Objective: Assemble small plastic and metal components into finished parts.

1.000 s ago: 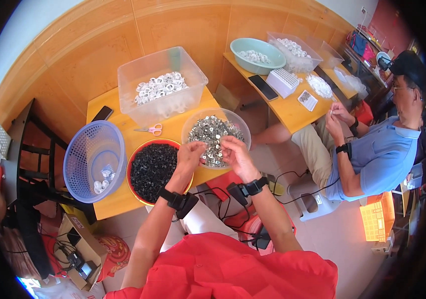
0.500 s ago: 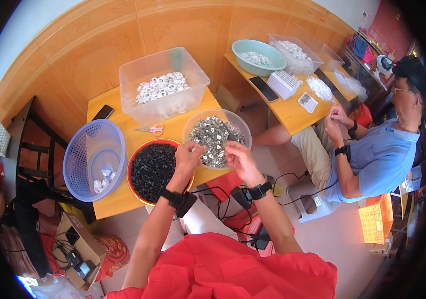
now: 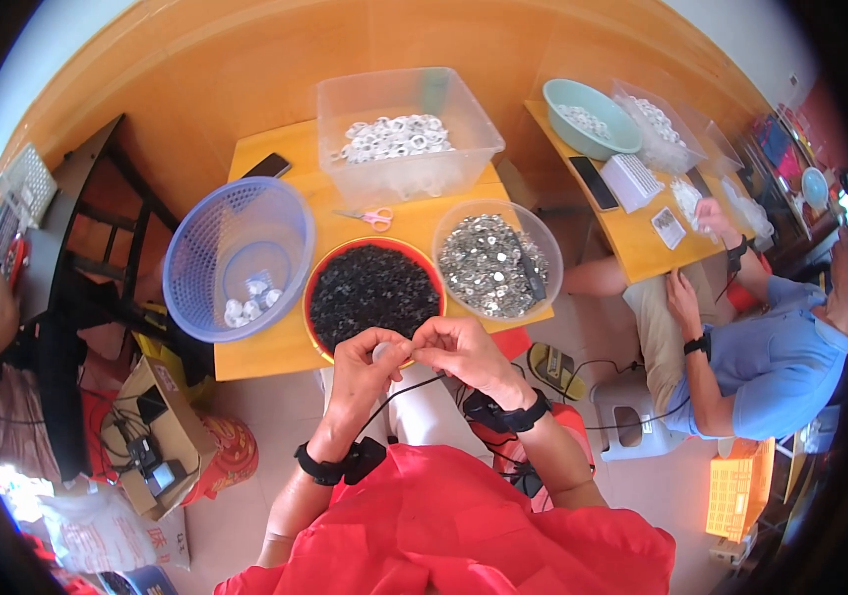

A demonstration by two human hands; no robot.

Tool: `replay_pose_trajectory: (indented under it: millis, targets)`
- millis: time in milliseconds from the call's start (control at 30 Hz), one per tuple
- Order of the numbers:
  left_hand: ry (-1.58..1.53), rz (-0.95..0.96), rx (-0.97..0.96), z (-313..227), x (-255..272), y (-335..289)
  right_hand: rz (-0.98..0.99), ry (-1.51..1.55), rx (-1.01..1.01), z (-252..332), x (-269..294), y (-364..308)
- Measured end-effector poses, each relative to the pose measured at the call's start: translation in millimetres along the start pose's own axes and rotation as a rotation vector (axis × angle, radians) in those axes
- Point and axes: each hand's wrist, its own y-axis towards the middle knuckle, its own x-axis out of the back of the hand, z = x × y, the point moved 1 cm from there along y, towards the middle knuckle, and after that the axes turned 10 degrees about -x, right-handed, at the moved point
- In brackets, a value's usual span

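My left hand (image 3: 357, 369) and my right hand (image 3: 466, 352) meet in front of the near rim of a red bowl (image 3: 309, 319) heaped with small black parts (image 3: 374, 296). A small whitish round piece (image 3: 381, 351) is pinched in the left fingers. The right thumb and fingertips are pressed together against the left fingertips; anything between them is too small to make out. Right of the red bowl stands a clear round bowl (image 3: 556, 260) full of small metal pieces (image 3: 488, 266), with a dark strip-like thing (image 3: 533, 273) lying on them.
A purple basket (image 3: 184, 253) with a few white pieces stands left. Behind are a clear bin (image 3: 479, 149) of white rings, pink scissors (image 3: 377, 216) and a phone (image 3: 267, 167). At right, a co-worker (image 3: 751, 367) sits by another table (image 3: 632, 253). Black cables (image 3: 399, 392) hang near my wrists.
My hands have come together and drawn back from the bowl of metal pieces. The view has shifted, so the tables appear farther right. The co-worker's one hand has moved out over their table.
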Motion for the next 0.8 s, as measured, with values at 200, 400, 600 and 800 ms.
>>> replay_pose_trajectory:
  millis: [200,400,600,800]
  targets:
    - [-0.018,-0.168,0.002,10.7,22.0,-20.8,-0.072,-0.097,0.0,-9.2,-34.7,9.5]
    - [-0.397,-0.187,0.17,23.7,33.9,-25.5,-0.26,-0.212,0.293,-13.8,-57.1,3.8]
    - [-0.535,-0.167,0.192,26.9,30.7,-24.3,-0.501,-0.646,0.687,-20.1,-68.3,-1.5]
    - [-0.576,-0.104,0.141,33.2,29.0,-26.0,-0.579,-0.792,0.753,-20.6,-66.7,-3.4]
